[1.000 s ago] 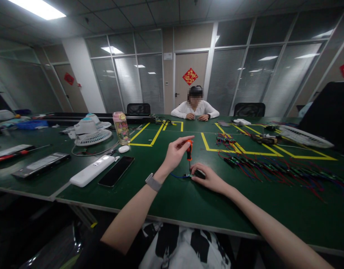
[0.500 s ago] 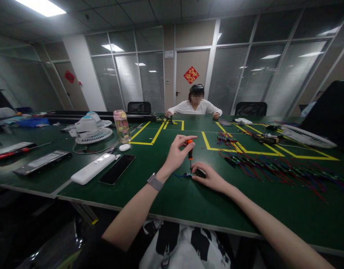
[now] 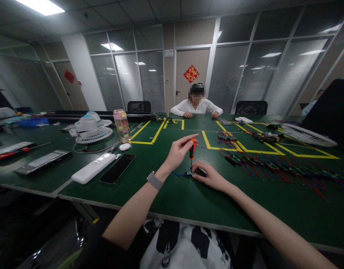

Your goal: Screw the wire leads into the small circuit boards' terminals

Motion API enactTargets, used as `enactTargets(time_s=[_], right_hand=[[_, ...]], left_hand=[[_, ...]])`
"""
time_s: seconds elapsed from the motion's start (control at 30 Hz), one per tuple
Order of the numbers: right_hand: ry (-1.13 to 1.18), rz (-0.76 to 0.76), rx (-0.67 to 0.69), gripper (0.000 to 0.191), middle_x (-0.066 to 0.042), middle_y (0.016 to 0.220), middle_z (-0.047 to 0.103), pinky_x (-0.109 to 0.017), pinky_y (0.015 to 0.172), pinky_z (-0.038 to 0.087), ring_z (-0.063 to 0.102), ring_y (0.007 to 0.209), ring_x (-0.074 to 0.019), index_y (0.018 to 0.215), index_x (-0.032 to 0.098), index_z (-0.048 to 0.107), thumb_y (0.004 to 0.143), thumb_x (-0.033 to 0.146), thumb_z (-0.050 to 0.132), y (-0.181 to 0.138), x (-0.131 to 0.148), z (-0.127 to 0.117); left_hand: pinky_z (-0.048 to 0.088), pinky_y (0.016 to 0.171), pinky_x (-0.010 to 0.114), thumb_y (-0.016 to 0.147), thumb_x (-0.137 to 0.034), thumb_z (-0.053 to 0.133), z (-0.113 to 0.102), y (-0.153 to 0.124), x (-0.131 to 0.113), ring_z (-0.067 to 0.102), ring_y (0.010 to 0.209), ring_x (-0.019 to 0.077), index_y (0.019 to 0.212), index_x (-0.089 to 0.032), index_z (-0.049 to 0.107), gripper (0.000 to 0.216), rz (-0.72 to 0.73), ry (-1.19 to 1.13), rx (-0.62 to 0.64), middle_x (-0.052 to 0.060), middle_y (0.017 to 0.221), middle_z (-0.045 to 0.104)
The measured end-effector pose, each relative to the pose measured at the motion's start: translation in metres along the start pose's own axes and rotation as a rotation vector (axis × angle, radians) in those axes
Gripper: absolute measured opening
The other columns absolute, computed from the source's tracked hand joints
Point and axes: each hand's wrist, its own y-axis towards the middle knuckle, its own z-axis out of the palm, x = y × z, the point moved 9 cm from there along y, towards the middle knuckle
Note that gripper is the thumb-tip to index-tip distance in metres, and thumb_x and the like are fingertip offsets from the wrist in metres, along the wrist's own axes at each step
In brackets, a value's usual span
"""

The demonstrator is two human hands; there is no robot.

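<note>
Black phone [image 3: 117, 169] and wires [image 3: 272, 169] flank left grip [image 3: 177, 153] clamping screwdriver [image 3: 192, 152], right grip [image 3: 210, 177] pinching board [image 3: 188, 174].

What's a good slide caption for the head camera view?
Left hand holds orange-and-black screwdriver upright; right hand at circuit board on green table.

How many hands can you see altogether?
4: the wearer's left hand on the orange screwdriver, right hand at the small circuit board, and a co-worker's two hands across the table. Others could be hidden.
</note>
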Motion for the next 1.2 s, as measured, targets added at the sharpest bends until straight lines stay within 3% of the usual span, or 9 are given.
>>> enactTargets(time_s=[0.13,0.3,0.47,0.63,0.8,0.97,1.1,1.2], right_hand=[[-0.007,0.001,0.004,0.007,-0.007,0.100,0.062,-0.040,0.093,0.044,0.057,0.099,-0.0222,0.086,0.020,0.061,0.083,0.025,0.062,0.000,0.000,0.000],[-0.003,-0.003,0.003,0.008,-0.007,0.098,0.062,-0.038,0.092,0.044,0.058,0.097,-0.0220,0.086,0.019,0.061,0.083,0.027,0.061,0.001,0.000,0.000],[-0.009,-0.002,0.010,0.010,-0.007,0.098,0.062,-0.038,0.092,0.044,0.058,0.097,-0.0219,0.086,0.019,0.061,0.083,0.028,0.061,0.001,0.000,0.001],[-0.010,-0.007,0.007,0.008,-0.007,0.099,0.062,-0.039,0.094,0.043,0.057,0.099,-0.0220,0.087,0.020,0.061,0.083,0.027,0.061,0.000,0.000,0.000],[-0.009,-0.002,0.003,0.008,-0.007,0.100,0.062,-0.040,0.093,0.043,0.057,0.099,-0.0222,0.087,0.020,0.060,0.083,0.026,0.061,0.000,0.000,0.000],[-0.011,-0.005,0.004,0.008,-0.007,0.099,0.062,-0.038,0.092,0.044,0.058,0.098,-0.0218,0.086,0.020,0.061,0.084,0.027,0.060,0.000,0.000,0.000],[-0.013,-0.007,0.003,0.007,-0.006,0.099,0.062,-0.038,0.093,0.044,0.058,0.097,-0.0214,0.086,0.020,0.061,0.084,0.027,0.060,0.000,0.000,0.000],[-0.009,-0.008,0.004,0.007,-0.007,0.099,0.062,-0.038,0.092,0.044,0.058,0.097,-0.0212,0.085,0.019,0.061,0.084,0.026,0.060,0.000,0.001,0.000]], left_hand=[[0.047,0.073,0.022,0.082,-0.028,0.061,-0.007,-0.001,-0.004,0.058,0.082,0.0124,0.104,-0.019,0.069,0.025,0.030,0.088,-0.089,0.006,0.099,0.062],[0.047,0.085,0.027,0.089,-0.027,0.049,0.004,-0.001,-0.001,0.061,0.094,0.0156,0.118,-0.019,0.063,0.033,-0.007,-0.035,0.032,0.007,0.104,0.065],[0.048,0.075,0.023,0.082,-0.026,0.060,-0.005,-0.001,-0.003,0.059,0.085,0.0131,0.107,-0.018,0.069,0.027,0.019,0.069,-0.084,0.006,0.100,0.063],[0.045,0.090,0.028,0.089,-0.023,0.048,0.000,0.000,-0.002,0.059,0.096,0.0148,0.116,-0.019,0.064,0.031,0.025,-0.002,-0.001,0.006,0.102,0.065],[0.048,0.073,0.024,0.081,-0.028,0.061,-0.008,-0.001,-0.001,0.058,0.084,0.0135,0.105,-0.019,0.069,0.026,0.041,0.088,-0.093,0.006,0.101,0.062],[0.047,0.086,0.029,0.089,-0.026,0.049,-0.002,0.000,-0.002,0.060,0.097,0.0165,0.113,-0.021,0.066,0.030,0.031,0.026,-0.011,0.007,0.106,0.064],[0.048,0.077,0.026,0.084,-0.028,0.058,-0.005,0.000,-0.002,0.060,0.085,0.0140,0.109,-0.020,0.068,0.028,0.042,0.033,-0.048,0.006,0.097,0.064],[0.047,0.078,0.024,0.084,-0.026,0.058,-0.006,-0.001,-0.005,0.058,0.089,0.0138,0.106,-0.020,0.069,0.026,0.070,0.095,-0.072,0.006,0.103,0.061]])
